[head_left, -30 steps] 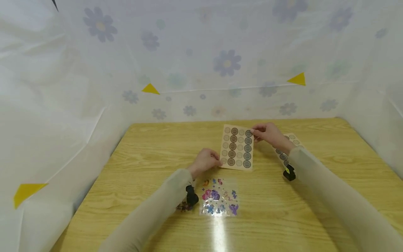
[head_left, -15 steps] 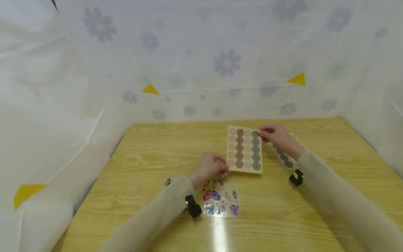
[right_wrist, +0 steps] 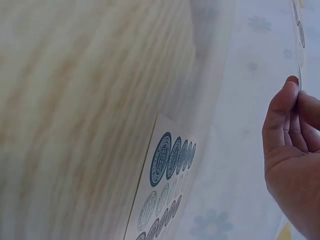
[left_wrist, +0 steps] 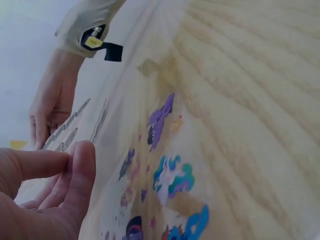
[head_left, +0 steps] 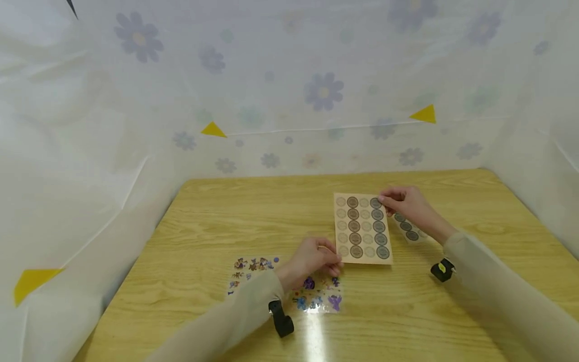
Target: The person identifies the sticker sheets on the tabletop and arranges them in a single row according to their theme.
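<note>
Head camera: farthest off, looks forward and down on table (head_left: 253,216), flowered backdrop (head_left: 276,70) beyond. Left wrist camera: close, tilted, past my left hand (left_wrist: 55,200) toward my right hand (left_wrist: 52,100). Right wrist camera: close, tilted, right hand at edge; backdrop shared with head view.

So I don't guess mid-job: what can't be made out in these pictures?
Held round-sticker sheet, right wrist view: cut off by the top edge.
Its lettering, head view: too small to read.
Second round-sticker sheet, head view: partly hidden by the right hand.
Colorful stickers, head view: some hidden by the left hand and sleeve.
</note>
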Tool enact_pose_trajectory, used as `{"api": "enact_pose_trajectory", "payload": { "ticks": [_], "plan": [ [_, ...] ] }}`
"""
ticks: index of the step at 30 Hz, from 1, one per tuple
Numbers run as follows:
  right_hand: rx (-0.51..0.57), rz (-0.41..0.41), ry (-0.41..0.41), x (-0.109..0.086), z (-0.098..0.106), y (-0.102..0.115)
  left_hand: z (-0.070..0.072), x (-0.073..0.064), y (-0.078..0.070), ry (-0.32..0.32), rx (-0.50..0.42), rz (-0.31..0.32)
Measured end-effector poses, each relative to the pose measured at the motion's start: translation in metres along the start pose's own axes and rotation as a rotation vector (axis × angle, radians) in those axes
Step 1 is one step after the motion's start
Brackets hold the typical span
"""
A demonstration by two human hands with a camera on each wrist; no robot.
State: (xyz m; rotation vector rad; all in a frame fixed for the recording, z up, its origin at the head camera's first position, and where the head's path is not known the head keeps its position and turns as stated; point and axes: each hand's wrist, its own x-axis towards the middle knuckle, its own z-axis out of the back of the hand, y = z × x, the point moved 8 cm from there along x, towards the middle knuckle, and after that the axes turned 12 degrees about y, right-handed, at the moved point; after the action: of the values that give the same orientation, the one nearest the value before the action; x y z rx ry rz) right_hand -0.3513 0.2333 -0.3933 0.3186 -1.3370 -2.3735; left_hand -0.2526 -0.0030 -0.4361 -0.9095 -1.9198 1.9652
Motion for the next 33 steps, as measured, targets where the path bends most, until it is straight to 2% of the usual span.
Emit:
{"api": "enact_pose_trajectory", "payload": {
  "ticks": [7, 15, 20, 25, 33],
  "plan": [
    [-0.043, 0.006, 0.009, -0.018, -0.001, 0.006, -0.019, -0.008, 0.005, 0.040, 0.030, 0.027],
    [-0.072, -0.048, 0.032, -0.035, -0.004, 0.002, -0.035, -0.016, 0.012, 0.104, -0.034, 0.060],
    [-0.050, -0.100, 0.047, -0.046, -0.005, -0.002, -0.046, -0.021, 0.019, 0.145, -0.078, 0.093],
    [-0.030, -0.111, 0.055, -0.056, -0.008, -0.008, -0.055, -0.024, 0.025, 0.181, -0.113, 0.113],
    [-0.018, -0.099, 0.082, -0.062, -0.013, -0.014, -0.064, -0.027, 0.030, 0.186, -0.137, 0.129]
  ]
}}
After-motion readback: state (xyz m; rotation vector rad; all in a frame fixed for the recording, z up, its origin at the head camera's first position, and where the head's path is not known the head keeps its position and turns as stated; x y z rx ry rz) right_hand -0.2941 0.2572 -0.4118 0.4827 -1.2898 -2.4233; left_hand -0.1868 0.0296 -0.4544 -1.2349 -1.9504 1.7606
